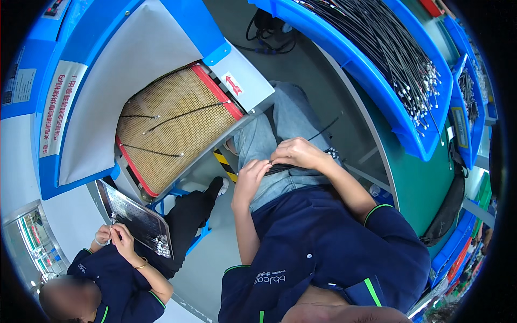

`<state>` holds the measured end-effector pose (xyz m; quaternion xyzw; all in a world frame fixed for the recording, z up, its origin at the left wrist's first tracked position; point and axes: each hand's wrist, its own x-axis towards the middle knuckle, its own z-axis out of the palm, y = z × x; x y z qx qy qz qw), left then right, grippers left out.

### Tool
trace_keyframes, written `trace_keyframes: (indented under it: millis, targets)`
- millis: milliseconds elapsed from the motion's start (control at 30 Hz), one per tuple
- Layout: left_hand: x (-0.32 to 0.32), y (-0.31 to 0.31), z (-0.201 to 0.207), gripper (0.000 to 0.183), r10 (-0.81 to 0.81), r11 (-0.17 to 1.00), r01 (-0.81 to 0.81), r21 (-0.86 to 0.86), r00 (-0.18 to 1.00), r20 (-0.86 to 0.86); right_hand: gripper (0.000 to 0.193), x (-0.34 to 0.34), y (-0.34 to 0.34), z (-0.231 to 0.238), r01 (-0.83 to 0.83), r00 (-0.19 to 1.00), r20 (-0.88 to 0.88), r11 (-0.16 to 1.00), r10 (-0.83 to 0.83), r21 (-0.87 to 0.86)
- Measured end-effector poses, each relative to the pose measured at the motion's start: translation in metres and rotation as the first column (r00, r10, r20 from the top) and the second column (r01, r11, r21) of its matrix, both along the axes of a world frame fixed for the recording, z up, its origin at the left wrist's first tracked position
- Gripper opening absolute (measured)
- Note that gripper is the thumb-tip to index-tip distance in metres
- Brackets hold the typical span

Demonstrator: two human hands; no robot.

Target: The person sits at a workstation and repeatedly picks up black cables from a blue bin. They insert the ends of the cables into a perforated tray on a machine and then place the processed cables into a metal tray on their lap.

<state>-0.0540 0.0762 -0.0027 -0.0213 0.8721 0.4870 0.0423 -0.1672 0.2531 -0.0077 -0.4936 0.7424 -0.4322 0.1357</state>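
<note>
Over my lap, my left hand and my right hand meet, fingertips pinched together. Between them they grip the end of a thin black cable, whose free length sticks out past my right hand toward the upper right. Beneath my hands a bundle of black cables lies across my thighs. Its pale connector ends show beside my right wrist. The tiny piece right at my fingertips is mostly covered by my fingers.
Ahead on the left, a mesh conveyor belt with red edges carries several black cables out of a blue-and-white machine. A blue bin of cables stands on the green table. At left, a co-worker handles small parts above a metal tray.
</note>
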Motion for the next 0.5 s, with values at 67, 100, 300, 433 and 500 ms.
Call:
trace_keyframes:
  millis: [67,100,300,433,500]
  targets:
    - [0.000,-0.002,-0.004,0.016,-0.038,0.994,0.026,-0.104,0.993,-0.110,0.013,-0.001,0.000,0.001,-0.020,1.000,0.016,1.000,0.020,0.015]
    - [0.000,-0.002,-0.004,0.015,-0.034,0.991,0.016,-0.130,0.990,-0.138,0.014,-0.002,0.001,0.004,-0.021,1.000,0.023,1.000,0.020,0.017]
    - [-0.003,0.001,-0.004,0.012,0.021,0.982,-0.066,-0.177,0.969,-0.245,0.014,0.000,-0.001,0.013,0.020,0.986,0.162,0.995,-0.035,0.096]
    - [-0.002,0.006,-0.005,0.014,0.084,0.979,-0.129,-0.160,0.961,-0.262,0.015,0.000,-0.001,0.012,0.045,0.984,0.167,0.994,-0.061,0.099]
    - [-0.001,0.007,-0.006,0.014,0.077,0.979,-0.125,-0.163,0.959,-0.272,0.015,0.001,0.000,0.010,0.051,0.978,0.197,0.992,-0.073,0.114]
